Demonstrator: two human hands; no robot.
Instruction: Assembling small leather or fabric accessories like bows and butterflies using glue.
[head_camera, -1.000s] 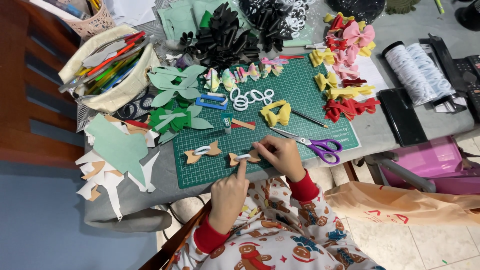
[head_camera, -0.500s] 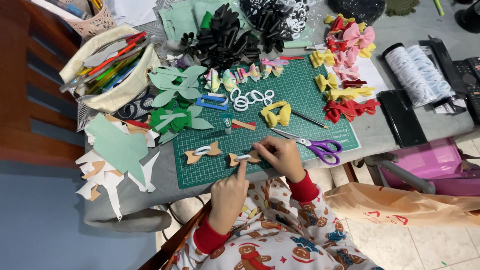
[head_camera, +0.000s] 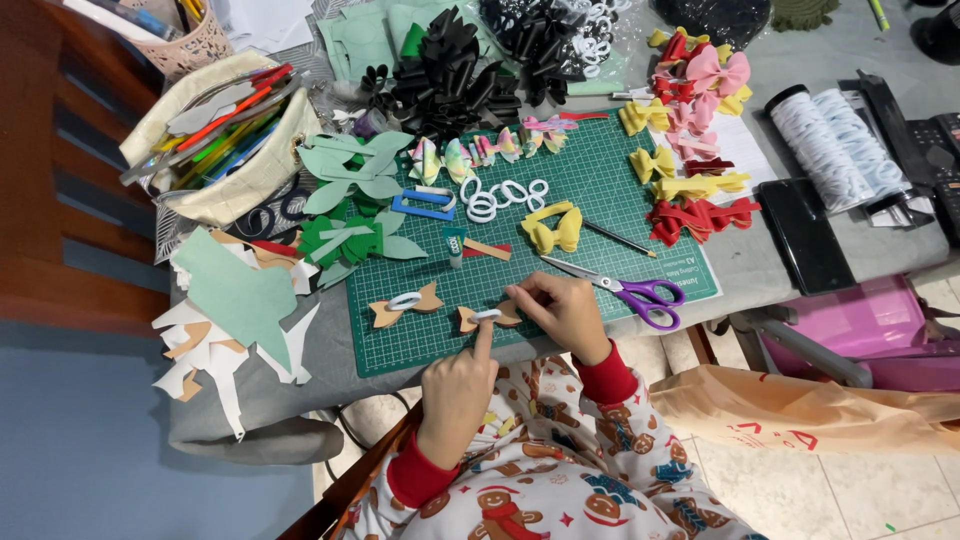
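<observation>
The right hand (head_camera: 562, 312) covers one end of the small tan foam bow (head_camera: 478, 318) on the green cutting mat (head_camera: 600, 190). Its fingertips hide underneath. Above the mat, the pile of black bows (head_camera: 445, 80) and a white ring bag (head_camera: 590, 25) get cut off by the top edge.

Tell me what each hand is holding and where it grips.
The left hand presses one fingertip on the white loop at the middle of the tan bow. The right hand pinches that bow's right end.
</observation>
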